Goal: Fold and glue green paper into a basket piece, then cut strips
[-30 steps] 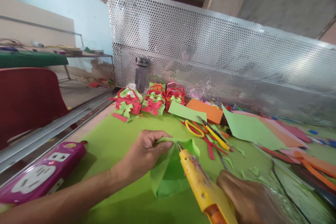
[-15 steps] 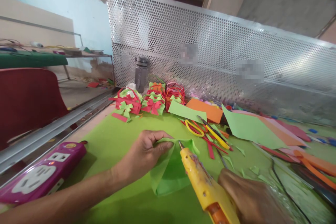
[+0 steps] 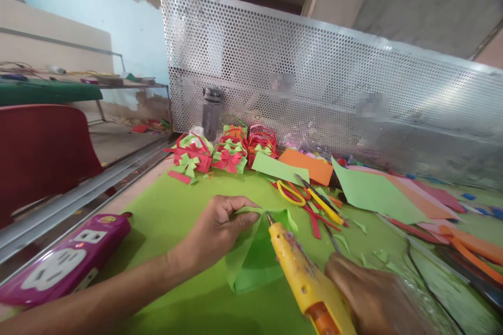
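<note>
My left hand [image 3: 228, 225] pinches the upper left edge of a folded green paper piece [image 3: 259, 261] between thumb and fingers. The paper stands partly open, like a small bag or pocket, over the green tabletop [image 3: 176, 282]. My right hand [image 3: 369, 293] is wrapped round a yellow hot glue gun [image 3: 302, 277], low at the right. Its metal nozzle is at the paper's top edge, just right of my left thumb; whether it touches I cannot tell. The gun's rear end runs out of view at the bottom.
Small red and green paper bags with bows [image 3: 230, 157] stand at the back beside a grey bottle [image 3: 211, 112]. Yellow-handled scissors [image 3: 324, 204] lie among paper strips. Coloured sheets [image 3: 377, 191] lie at the right, a purple power strip [image 3: 70, 256] at the left. A perforated metal panel [image 3: 314, 63] rises behind.
Both hands, the green paper and the glue gun stay almost in place. The view has tipped slightly upward, bringing more of the exit sign into sight.
</note>
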Demonstrator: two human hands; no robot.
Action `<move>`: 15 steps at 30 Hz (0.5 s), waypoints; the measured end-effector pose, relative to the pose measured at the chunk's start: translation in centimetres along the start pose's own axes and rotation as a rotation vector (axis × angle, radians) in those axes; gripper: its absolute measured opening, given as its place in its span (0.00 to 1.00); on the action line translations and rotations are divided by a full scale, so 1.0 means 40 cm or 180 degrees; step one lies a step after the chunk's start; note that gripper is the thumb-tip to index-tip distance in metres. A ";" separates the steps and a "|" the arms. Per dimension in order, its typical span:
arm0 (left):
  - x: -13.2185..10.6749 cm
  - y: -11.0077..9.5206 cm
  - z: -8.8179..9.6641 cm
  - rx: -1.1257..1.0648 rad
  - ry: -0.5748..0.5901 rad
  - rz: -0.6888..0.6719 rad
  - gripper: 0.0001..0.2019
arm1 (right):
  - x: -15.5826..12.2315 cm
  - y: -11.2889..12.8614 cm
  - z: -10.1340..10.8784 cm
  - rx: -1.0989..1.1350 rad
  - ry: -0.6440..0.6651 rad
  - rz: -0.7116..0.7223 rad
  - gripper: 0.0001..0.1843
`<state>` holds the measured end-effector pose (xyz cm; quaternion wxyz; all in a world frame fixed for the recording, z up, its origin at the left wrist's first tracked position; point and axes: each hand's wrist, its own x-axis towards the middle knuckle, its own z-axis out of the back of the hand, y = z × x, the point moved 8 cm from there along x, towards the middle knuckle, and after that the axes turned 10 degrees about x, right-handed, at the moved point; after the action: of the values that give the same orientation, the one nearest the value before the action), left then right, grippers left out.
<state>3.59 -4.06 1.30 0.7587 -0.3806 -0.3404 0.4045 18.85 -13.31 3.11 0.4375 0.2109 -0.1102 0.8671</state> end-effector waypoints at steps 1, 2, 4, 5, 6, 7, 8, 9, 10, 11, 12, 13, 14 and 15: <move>0.000 0.001 -0.001 0.0000 0.0001 0.0008 0.16 | -0.004 -0.003 -0.011 0.0037 0.0137 0.0021 0.13; 0.000 0.002 -0.002 -0.0004 0.0007 0.0013 0.15 | -0.008 -0.006 -0.018 0.0080 0.0224 0.0018 0.13; 0.000 0.000 -0.002 -0.0007 0.0010 -0.0010 0.15 | -0.013 -0.012 -0.024 0.0105 0.0253 -0.0020 0.13; 0.000 -0.002 0.000 0.0006 -0.0009 -0.0031 0.15 | -0.016 -0.011 -0.025 0.0110 0.0256 0.0006 0.13; -0.001 -0.004 0.002 0.0026 -0.0034 -0.0054 0.15 | -0.017 -0.010 -0.027 0.0117 0.0259 0.0022 0.13; -0.001 -0.006 0.005 0.0046 -0.0063 -0.0077 0.15 | -0.018 -0.009 -0.027 0.0145 0.0268 0.0036 0.14; -0.001 -0.007 0.006 0.0058 -0.0080 -0.0086 0.14 | -0.019 -0.009 -0.028 0.0183 0.0285 0.0029 0.14; -0.001 -0.007 0.006 0.0049 -0.0083 -0.0076 0.14 | -0.019 -0.009 -0.028 0.0223 0.0321 0.0008 0.13; -0.002 -0.005 0.005 0.0024 -0.0071 -0.0056 0.14 | -0.019 -0.008 -0.028 0.0260 0.0350 -0.0014 0.13; -0.002 -0.002 0.003 -0.0010 -0.0057 -0.0038 0.14 | -0.018 -0.008 -0.027 0.0295 0.0384 -0.0041 0.13; -0.002 0.000 0.001 -0.0034 -0.0041 -0.0022 0.14 | -0.017 -0.007 -0.027 0.0332 0.0426 -0.0060 0.12; -0.001 0.002 -0.001 -0.0042 -0.0030 -0.0013 0.15 | -0.015 -0.004 -0.025 0.0366 0.0438 -0.0069 0.11; -0.001 0.003 -0.003 -0.0038 -0.0020 -0.0008 0.14 | -0.013 -0.002 -0.022 0.0400 0.0428 -0.0087 0.10; -0.001 0.005 -0.004 -0.0031 -0.0020 -0.0003 0.14 | -0.010 0.000 -0.018 0.0426 0.0392 -0.0117 0.10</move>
<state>3.65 -4.07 1.05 0.7560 -0.3828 -0.3449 0.4037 18.90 -13.33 2.30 0.4443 0.1879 -0.0210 0.8757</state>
